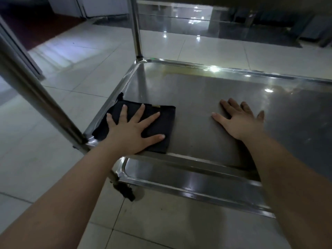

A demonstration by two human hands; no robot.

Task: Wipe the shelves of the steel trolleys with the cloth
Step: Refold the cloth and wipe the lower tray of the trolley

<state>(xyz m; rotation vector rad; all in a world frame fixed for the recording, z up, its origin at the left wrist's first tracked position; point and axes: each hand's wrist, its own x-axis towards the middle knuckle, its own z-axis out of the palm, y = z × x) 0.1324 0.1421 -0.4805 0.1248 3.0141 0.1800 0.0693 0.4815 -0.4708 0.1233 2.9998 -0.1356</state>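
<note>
Cloth (pixel 167 123) lies folded into a dark, flat pad at the near left corner of the shelf (pixel 206 90), just inside the raised rim. I judge it soft, light and limp. Dragged by an edge it would bunch or unfold, so the best hold is a flat palm over its middle, pressing down so it slides with the hand. My left hand (pixel 133 130) sits on it that way, fingers (pixel 138 114) straight and spread apart, curled round nothing. The steel looks smooth and slick, so the pad should glide easily, though the rim corner may need a fingertip pushed in. My right hand (pixel 240 121) rests flat on bare steel well to the right of the cloth, fingers apart, holding nothing; I take it to be bracing the trolley. A post (pixel 45 103) rises just beside the cloth's corner. A lower shelf (pixel 179 177) and a castor (pixel 125 190) show beneath, over the tiled floor (pixel 53 159).
</note>
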